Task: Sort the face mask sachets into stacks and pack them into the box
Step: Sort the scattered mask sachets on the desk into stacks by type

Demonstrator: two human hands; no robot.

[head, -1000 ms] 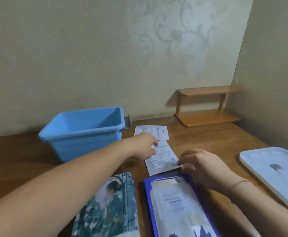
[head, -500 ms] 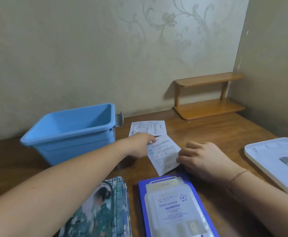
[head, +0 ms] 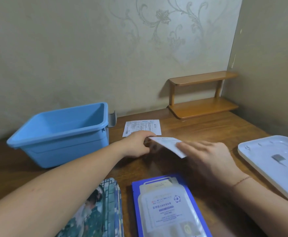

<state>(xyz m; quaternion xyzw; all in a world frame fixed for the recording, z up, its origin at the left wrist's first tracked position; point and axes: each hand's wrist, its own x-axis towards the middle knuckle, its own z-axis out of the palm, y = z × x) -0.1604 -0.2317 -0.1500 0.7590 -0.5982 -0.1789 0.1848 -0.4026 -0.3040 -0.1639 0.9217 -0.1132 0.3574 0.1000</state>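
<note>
A white sachet [head: 169,144] is tilted up off the wooden table [head: 208,132]. My left hand [head: 138,144] pinches its left end. My right hand [head: 206,156] lies beside its right end, fingers stretched out and touching it. A second white sachet [head: 142,126] lies flat behind them. The blue box [head: 61,134] stands open at the left. Near me lie a stack of teal picture sachets [head: 97,211] and a blue-and-white sachet stack [head: 167,206].
A white lid [head: 273,161] lies at the right edge of the table. A small two-level wooden shelf [head: 201,94] stands in the back corner against the patterned wall.
The white sachet lay flat under both hands; now my left hand has lifted its left end so it tilts up. The view has shifted slightly.
</note>
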